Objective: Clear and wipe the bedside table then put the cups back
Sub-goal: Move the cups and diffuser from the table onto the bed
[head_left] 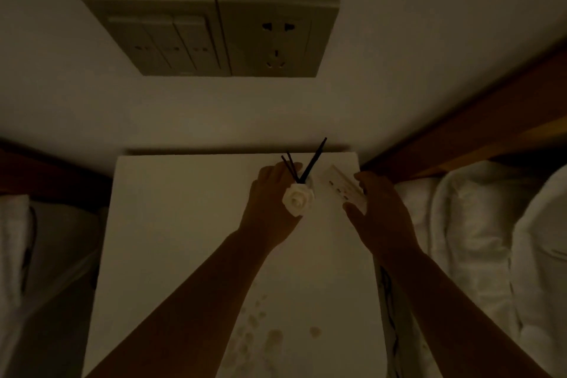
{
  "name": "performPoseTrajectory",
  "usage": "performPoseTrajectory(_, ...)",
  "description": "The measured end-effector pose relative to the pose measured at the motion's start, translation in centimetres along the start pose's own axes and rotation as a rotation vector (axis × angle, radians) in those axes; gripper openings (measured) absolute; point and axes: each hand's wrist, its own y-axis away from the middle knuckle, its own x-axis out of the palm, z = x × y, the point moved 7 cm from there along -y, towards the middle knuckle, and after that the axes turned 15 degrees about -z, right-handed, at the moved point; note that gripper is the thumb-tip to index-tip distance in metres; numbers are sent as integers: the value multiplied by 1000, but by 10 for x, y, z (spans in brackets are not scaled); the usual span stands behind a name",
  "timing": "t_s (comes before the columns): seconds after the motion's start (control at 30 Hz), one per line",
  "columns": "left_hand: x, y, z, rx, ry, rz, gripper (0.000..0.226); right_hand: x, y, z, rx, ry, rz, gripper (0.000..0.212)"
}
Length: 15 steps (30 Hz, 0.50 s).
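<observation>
The room is dim. A white bedside table (184, 224) fills the middle, with brownish stain spots (273, 336) near its front. My left hand (270, 205) reaches to the far right of the top and wraps around a reed diffuser with a white rose (298, 198) and dark sticks (310, 163); its bottle is hidden behind the hand. My right hand (380, 209) grips a white remote-like card with small dark buttons (343, 187) near the table's back right corner. No cups are in view.
A wall plate with switches and a socket (214, 34) sits above the table. White bedding (478, 239) lies to the right under a wooden headboard (460, 132). Another bed with white linen (18, 242) is on the left.
</observation>
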Motion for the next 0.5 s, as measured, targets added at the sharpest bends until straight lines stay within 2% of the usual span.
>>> performPoseTrajectory(0.13, 1, 0, 4, 5, -31, -70, 50, 6, -1, 6, -87, 68, -14, 31)
performPoseTrajectory(0.27, -12, 6, 15, -20, -35, -13, 45, 12, -1, 21, -130, 56, 15, 31)
performPoseTrajectory(0.4, -70, 39, 53, -412, 134, -67, 57, 27, 16, 66, -209, 19, 130, 39)
performPoseTrajectory(0.5, -128, 76, 89, -600, 155, -134, 62, 43, 38, 125, -340, -21, 211, 40)
